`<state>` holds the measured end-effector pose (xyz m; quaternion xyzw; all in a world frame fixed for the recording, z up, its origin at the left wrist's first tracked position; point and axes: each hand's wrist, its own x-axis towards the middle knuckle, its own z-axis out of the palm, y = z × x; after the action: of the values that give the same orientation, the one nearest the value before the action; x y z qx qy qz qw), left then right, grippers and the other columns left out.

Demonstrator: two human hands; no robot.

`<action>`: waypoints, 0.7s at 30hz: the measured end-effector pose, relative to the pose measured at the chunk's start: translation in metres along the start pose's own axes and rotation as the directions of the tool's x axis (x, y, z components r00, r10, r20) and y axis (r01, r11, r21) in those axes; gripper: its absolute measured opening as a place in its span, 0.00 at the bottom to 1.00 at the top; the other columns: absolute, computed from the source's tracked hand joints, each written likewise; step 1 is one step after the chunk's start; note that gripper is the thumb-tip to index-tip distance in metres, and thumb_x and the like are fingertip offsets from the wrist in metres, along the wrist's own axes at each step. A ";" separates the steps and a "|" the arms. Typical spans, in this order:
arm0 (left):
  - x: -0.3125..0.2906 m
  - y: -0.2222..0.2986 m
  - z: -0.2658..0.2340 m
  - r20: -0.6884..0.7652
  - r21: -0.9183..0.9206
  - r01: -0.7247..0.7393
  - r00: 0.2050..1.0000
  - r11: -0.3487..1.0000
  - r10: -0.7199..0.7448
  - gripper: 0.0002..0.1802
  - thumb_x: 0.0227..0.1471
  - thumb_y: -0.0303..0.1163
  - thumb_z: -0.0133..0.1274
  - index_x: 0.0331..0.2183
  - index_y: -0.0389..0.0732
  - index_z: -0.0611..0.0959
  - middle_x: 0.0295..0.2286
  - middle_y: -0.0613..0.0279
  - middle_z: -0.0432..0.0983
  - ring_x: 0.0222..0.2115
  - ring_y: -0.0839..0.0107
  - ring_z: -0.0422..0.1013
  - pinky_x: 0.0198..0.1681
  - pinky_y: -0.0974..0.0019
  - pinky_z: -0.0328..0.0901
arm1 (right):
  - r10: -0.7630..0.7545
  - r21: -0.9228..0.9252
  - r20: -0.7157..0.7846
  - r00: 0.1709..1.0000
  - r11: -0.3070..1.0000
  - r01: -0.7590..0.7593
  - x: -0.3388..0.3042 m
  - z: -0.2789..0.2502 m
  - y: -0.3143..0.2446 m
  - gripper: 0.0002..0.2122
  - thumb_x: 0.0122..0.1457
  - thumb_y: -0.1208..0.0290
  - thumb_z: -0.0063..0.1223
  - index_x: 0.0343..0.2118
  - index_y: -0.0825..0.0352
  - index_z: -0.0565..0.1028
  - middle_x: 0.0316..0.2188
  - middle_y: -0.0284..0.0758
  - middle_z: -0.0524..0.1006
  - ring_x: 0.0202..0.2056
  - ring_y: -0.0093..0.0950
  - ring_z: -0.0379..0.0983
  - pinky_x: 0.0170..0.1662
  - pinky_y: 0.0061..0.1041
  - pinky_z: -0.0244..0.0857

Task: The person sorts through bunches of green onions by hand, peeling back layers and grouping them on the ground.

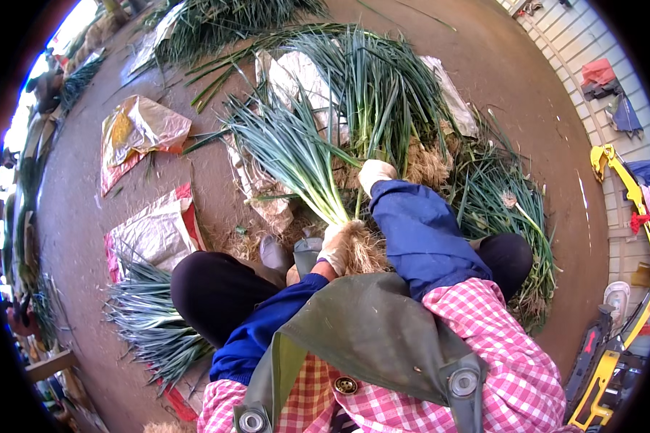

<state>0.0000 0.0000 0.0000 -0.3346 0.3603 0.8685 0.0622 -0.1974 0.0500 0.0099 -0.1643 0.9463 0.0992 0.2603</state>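
Observation:
A bunch of long green onions (296, 162) slants across my lap, leaves to the far left and pale roots (367, 252) toward me. My left hand (334, 249), in a pale glove, is closed round its white stems just above the roots. Farther out and to the right, my right hand (375, 175), also gloved, is closed on a green onion at the near edge of a larger pile (383, 94). That hand's fingers are partly hidden by its blue sleeve. Brown root clumps (426, 162) of the pile lie just right of it.
More green onions (502, 191) lie by my right knee, and another stack (159, 321) by my left. Pale sacks (159, 224) are spread on the brown floor. At the right, a yellow metal frame (628, 187) stands by a white tiled wall (570, 43).

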 end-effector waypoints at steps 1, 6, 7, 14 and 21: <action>0.000 -0.003 0.000 -0.001 0.039 0.008 1.000 0.999 -0.008 0.10 0.40 0.32 0.57 0.25 0.34 0.80 0.18 0.59 0.75 0.17 0.71 0.70 0.23 0.69 0.64 | -0.017 0.000 -0.057 0.998 1.000 0.017 -0.005 -0.001 0.000 0.12 0.57 0.65 0.46 0.37 0.61 0.80 0.36 0.39 0.79 0.40 0.38 0.76 0.38 0.46 0.67; 0.000 0.007 0.002 -0.029 -0.088 0.018 0.999 0.996 -0.021 0.10 0.40 0.31 0.57 0.27 0.34 0.78 0.19 0.59 0.74 0.17 0.69 0.70 0.22 0.67 0.66 | -0.030 0.399 -0.316 0.948 0.903 0.161 -0.027 -0.025 -0.016 0.19 0.55 0.51 0.47 0.33 0.66 0.76 0.32 0.43 0.78 0.37 0.44 0.73 0.42 0.40 0.65; -0.002 0.010 0.011 0.015 -0.055 0.025 1.000 0.998 -0.024 0.10 0.41 0.29 0.56 0.28 0.34 0.78 0.19 0.57 0.74 0.17 0.68 0.70 0.20 0.65 0.66 | -0.076 0.528 -0.385 0.920 0.800 0.286 -0.026 -0.020 -0.003 0.18 0.55 0.54 0.50 0.33 0.68 0.75 0.31 0.44 0.78 0.34 0.40 0.76 0.37 0.36 0.68; -0.014 0.035 0.013 0.022 -0.245 0.061 0.998 0.968 -0.057 0.09 0.45 0.28 0.53 0.31 0.35 0.77 0.21 0.58 0.73 0.19 0.67 0.71 0.21 0.65 0.68 | -0.474 0.801 -0.113 0.873 -0.563 -0.203 -0.103 -0.010 0.005 0.10 0.63 0.63 0.41 0.25 0.59 0.66 0.12 0.22 0.60 0.12 0.18 0.56 0.25 0.22 0.61; -0.010 0.028 -0.008 0.081 -0.316 0.101 0.994 0.943 -0.079 0.11 0.50 0.31 0.51 0.36 0.38 0.74 0.24 0.57 0.73 0.22 0.62 0.73 0.24 0.60 0.71 | -0.778 0.628 -0.129 0.615 -0.544 -0.556 -0.181 -0.017 0.009 0.08 0.63 0.67 0.39 0.27 0.58 0.67 0.10 0.18 0.63 0.09 0.10 0.56 0.16 0.16 0.54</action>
<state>0.0022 -0.0239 0.0186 -0.3269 0.1967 0.9225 0.0588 -0.0616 0.1009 0.1199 0.0259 0.2111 -0.7705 0.6009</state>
